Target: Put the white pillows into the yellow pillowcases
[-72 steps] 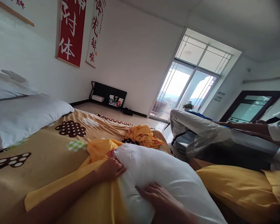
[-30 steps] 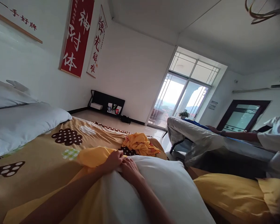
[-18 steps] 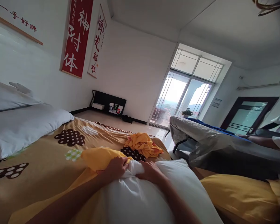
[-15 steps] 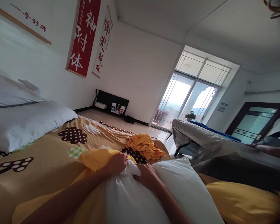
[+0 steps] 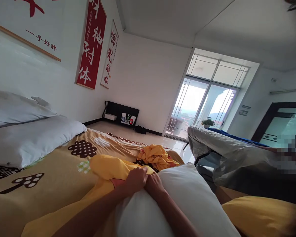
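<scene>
My left hand (image 5: 136, 179) is closed on the edge of a yellow pillowcase (image 5: 106, 166), whose cloth spreads leftward over the bed. Pressed up against it, my right hand (image 5: 155, 185) grips the same yellow edge, right at the top of a white pillow (image 5: 140, 214). The pillow lies below and between my forearms; its top corner is hidden under my hands and the cloth. A second white pillow (image 5: 187, 191) shows to the right of my right arm. Just beyond my hands sits a crumpled orange-yellow cloth (image 5: 156, 156).
The bed has a tan patterned sheet (image 5: 56, 161), with white pillows (image 5: 39, 138) at the left. A yellow pillow (image 5: 259, 210) is at the lower right. Behind it stands a plastic-covered table (image 5: 219, 141), with a partly pixelated person at the far right edge.
My hands have come together, and the yellow cloth now covers the white pillow corner that showed between them. The view has shifted slightly.
</scene>
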The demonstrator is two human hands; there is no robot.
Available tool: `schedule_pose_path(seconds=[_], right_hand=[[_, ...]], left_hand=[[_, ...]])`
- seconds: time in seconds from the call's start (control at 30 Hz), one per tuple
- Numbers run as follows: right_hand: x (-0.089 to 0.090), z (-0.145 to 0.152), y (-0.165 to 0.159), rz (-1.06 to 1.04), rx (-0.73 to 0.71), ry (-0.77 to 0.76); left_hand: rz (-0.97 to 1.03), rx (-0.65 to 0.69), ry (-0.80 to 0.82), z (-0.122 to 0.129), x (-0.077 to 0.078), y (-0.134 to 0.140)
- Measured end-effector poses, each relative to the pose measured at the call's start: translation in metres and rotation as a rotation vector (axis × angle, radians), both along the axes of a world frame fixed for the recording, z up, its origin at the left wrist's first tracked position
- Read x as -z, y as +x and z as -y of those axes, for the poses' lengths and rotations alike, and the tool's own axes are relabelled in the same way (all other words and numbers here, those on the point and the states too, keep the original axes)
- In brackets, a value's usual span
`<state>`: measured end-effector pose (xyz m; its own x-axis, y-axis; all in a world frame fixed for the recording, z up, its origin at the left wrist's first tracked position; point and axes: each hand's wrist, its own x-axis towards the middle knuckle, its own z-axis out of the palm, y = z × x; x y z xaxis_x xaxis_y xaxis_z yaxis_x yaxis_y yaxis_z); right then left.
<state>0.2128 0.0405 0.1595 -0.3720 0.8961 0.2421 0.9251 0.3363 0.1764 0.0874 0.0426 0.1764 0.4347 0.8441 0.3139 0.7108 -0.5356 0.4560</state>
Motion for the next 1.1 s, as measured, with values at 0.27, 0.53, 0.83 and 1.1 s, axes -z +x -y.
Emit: schedule_pose_path(seconds=[0.27,0.53,0.83,1.1], right_hand=[[-0.064,0.039,0.085,-0.18,0.059,-0.206],[-0.013,0.025,0.035,-0.04,0.079,-0.065],[-0.013,-0.025,0.029,0.03,0.208,0.086],[0.026,-0.007,0.068,-0.098,0.233,0.24]], left_hand=[[0.098,0.021,0.008,-0.013,0.026,0.0],[0.276,0.05,-0.031,-0.037,0.024,0.011],[0.122,0.131,-0.041,-0.056,0.01,0.016],[-0.088,0.13,0.326,0.016,0.049,-0.023]])
